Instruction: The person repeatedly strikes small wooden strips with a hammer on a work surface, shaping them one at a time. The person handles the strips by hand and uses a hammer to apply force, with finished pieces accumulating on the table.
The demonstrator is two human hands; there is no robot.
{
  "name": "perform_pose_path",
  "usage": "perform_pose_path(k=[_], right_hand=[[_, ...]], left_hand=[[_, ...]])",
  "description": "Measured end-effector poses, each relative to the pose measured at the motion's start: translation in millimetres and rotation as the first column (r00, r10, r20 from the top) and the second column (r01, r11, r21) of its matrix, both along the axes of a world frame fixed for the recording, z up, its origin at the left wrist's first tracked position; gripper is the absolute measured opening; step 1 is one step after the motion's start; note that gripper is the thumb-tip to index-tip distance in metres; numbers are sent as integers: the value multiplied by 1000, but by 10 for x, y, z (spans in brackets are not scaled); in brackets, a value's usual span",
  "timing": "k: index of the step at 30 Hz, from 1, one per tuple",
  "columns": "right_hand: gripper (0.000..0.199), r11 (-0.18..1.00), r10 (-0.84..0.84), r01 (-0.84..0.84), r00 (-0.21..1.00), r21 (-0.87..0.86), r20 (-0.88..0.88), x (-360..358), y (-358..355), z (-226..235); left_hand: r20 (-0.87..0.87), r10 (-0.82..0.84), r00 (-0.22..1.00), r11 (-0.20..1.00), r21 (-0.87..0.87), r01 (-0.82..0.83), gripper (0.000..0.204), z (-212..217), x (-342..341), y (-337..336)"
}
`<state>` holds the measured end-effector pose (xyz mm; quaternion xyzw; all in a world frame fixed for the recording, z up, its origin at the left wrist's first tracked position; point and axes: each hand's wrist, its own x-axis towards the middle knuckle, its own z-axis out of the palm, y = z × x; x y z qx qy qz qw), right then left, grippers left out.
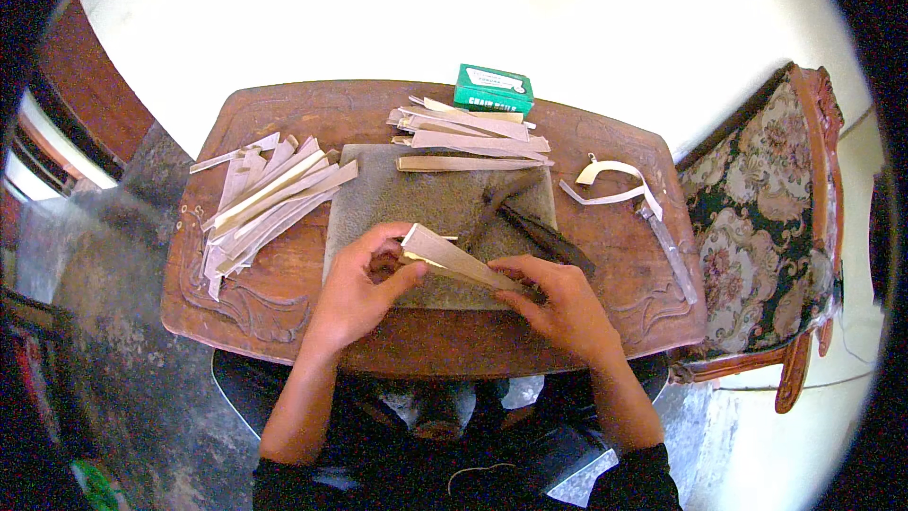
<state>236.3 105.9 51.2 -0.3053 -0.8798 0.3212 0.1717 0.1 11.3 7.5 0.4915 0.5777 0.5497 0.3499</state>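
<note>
A greyish-tan strip with a pale yellowish edge stretches between my hands over a grey-brown mat. My left hand pinches its wider end, thumb at the near side and fingers partly hidden behind. At the narrower end, my right hand grips with thumb and forefinger. Just beyond my right hand, a dark elongated object lies on the mat; its kind is too blurred to tell. A loose pile of similar strips lies left of the mat, and a neater stack sits at its far edge.
A green box stands at the back of the carved wooden table. Toward the right lie a curled cream strip and a long, thin greyish piece. A flower-patterned chair stands close to the table's right side.
</note>
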Motion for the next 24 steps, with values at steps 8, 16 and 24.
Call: perform_pose_path(k=[8, 16, 24], right_hand=[[25, 982, 104, -120, 988, 143, 117, 74, 80, -120], [28, 964, 134, -160, 982, 213, 133, 94, 108, -234], [26, 947, 123, -135, 991, 291, 58, -156, 21, -283]], left_hand=[[-519, -94, 850, 995, -29, 93, 36, 113, -103, -57], [-641, -64, 765, 993, 37, 114, 24, -79, -61, -22], [-668, 9, 744, 983, 143, 116, 19, -106, -29, -2]])
